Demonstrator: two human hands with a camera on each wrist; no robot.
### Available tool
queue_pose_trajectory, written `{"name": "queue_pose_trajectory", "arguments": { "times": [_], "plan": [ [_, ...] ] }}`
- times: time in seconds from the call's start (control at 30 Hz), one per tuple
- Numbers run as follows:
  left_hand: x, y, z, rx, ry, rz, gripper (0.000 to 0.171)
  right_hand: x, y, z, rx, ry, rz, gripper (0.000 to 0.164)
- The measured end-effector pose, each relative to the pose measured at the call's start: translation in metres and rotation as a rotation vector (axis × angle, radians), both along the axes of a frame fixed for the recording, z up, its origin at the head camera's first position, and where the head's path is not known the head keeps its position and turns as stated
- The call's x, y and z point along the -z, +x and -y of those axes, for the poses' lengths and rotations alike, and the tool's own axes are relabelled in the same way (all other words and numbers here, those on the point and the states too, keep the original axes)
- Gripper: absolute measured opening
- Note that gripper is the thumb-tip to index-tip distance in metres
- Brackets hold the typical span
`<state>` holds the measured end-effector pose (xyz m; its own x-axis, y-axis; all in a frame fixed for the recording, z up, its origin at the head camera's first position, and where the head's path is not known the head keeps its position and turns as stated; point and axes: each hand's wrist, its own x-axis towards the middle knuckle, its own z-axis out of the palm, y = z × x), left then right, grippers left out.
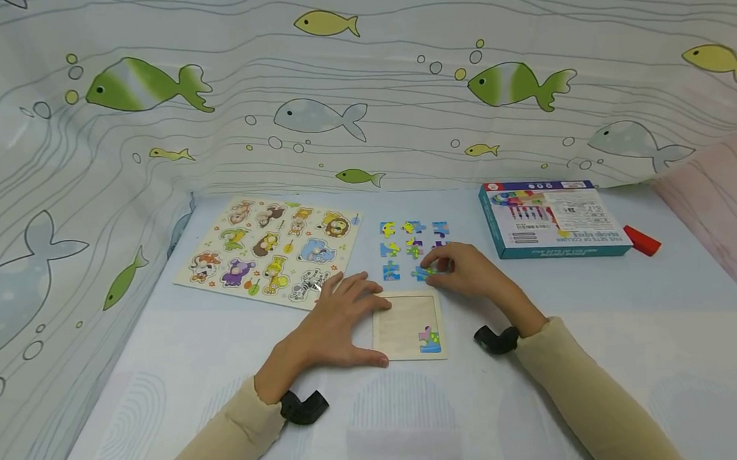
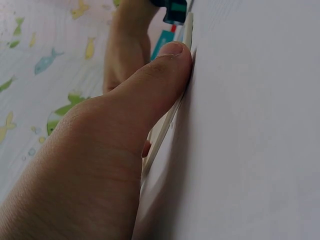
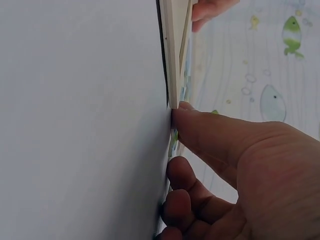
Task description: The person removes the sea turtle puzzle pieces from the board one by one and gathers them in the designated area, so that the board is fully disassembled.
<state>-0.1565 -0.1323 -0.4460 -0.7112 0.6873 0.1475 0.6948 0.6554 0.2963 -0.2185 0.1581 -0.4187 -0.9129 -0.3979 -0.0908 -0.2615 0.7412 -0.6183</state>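
A square wooden puzzle tray (image 1: 401, 329) lies flat on the table, with joined jigsaw pieces (image 1: 430, 341) in its near right corner. My left hand (image 1: 332, 326) spreads along the tray's left side, its thumb at the near edge and fingertips over the far left corner. In the left wrist view, the thumb (image 2: 162, 72) lies along the tray's edge. Just beyond the tray, my right hand (image 1: 464, 270) pinches a blue-green jigsaw piece (image 1: 419, 274) between thumb and curled fingers, low at the table. The right wrist view mostly hides that piece behind the fingertips.
Several loose jigsaw pieces (image 1: 390, 250) lie in rows beyond the tray. An animal puzzle board (image 1: 260, 253) lies at the back left, near the left fingers. At the back right are a flat teal-edged box (image 1: 552, 220) and a red object (image 1: 643, 240).
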Motion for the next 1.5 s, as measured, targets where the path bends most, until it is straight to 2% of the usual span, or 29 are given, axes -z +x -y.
{"name": "queue_pose_trajectory", "arguments": {
  "times": [0.3, 0.5, 1.3, 1.4, 1.5],
  "plan": [
    [-0.001, 0.001, 0.001, 0.002, -0.001, 0.000, 0.079, 0.001, 0.001, 0.005, 0.030, -0.018, 0.023, 0.026],
    [-0.001, 0.000, 0.000, 0.008, 0.018, 0.000, 0.079, 0.002, 0.000, 0.008, 0.031, -0.012, 0.005, 0.027],
    [-0.001, 0.001, 0.001, -0.009, -0.017, 0.017, 0.080, -0.002, 0.000, 0.012, 0.030, -0.039, 0.004, 0.029],
    [-0.001, 0.001, 0.001, -0.010, -0.024, 0.021, 0.080, -0.006, 0.001, 0.009, 0.019, -0.057, -0.003, 0.030],
    [-0.001, 0.000, 0.001, -0.008, -0.022, 0.013, 0.080, -0.009, 0.002, 0.006, -0.034, -0.076, -0.005, 0.028]
  ]
}}
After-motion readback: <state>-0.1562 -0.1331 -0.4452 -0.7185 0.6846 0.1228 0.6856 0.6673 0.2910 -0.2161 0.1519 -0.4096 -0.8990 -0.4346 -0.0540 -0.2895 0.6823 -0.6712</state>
